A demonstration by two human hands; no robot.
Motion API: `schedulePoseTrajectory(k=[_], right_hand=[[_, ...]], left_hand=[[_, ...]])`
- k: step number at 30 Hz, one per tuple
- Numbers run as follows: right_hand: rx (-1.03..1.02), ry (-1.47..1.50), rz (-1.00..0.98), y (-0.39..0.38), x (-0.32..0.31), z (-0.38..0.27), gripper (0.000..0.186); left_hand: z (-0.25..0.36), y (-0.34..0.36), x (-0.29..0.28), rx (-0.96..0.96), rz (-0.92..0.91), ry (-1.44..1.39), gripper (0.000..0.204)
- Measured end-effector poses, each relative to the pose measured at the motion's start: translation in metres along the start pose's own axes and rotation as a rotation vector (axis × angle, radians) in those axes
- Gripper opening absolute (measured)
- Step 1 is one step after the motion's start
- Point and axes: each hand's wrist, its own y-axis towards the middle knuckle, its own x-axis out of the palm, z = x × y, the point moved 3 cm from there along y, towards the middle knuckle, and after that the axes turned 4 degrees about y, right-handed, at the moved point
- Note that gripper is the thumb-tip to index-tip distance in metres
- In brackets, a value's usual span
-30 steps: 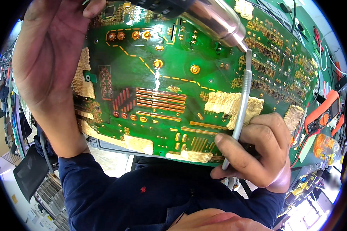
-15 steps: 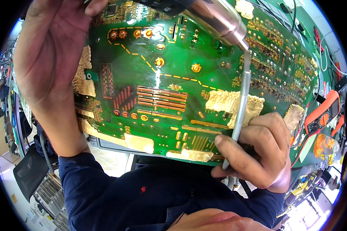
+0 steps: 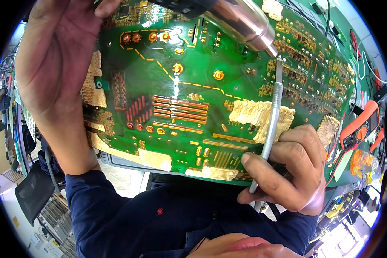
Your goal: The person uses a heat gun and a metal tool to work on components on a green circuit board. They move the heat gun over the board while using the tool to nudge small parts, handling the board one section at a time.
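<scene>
Along the lower edge sits the person's dark blue shirt (image 3: 159, 228), and just beyond it the right hand (image 3: 288, 172) is closed around a slim silver tool (image 3: 271, 124), thumb and fingers pinching its lower part. The tool slants up over a large green circuit board (image 3: 198, 64), which lies in front of the person and fills the middle of the view, with copper strips, ring-shaped solder points and cream-coloured patches (image 3: 245, 112) on it. The tool's flat blade (image 3: 279, 71) ends just beside the nozzle tip of a hot-air gun (image 3: 245, 26), which reaches in from the top over the board. At upper left the left hand (image 3: 58, 56) shows its palm; its fingers run mostly out of view, so I cannot tell whether they grip anything. Farther right, on a green bench top (image 3: 337, 38), lie an orange-framed multimeter (image 3: 360, 131) and a clear bag with orange contents (image 3: 362, 163). Well off at lower left stands a black chair (image 3: 32, 193).
</scene>
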Motion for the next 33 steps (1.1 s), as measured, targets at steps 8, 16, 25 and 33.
schedulePoseTrajectory(k=[8,16,25,33], right_hand=[[0.018,-0.009,-0.028,-0.003,-0.002,0.004,0.050],[0.073,0.018,0.065,-0.006,-0.009,-0.001,0.056],[0.127,0.181,0.721,-0.038,-0.036,0.025,0.035],[0.295,0.603,0.755,-0.054,-0.086,0.060,0.042]], left_hand=[[0.001,0.001,0.002,0.011,-0.001,0.009,0.044],[0.000,0.003,0.007,0.045,-0.002,0.036,0.044],[-0.009,0.022,0.042,0.228,0.014,0.182,0.043],[-0.022,0.032,0.060,0.410,0.076,0.231,0.040]])
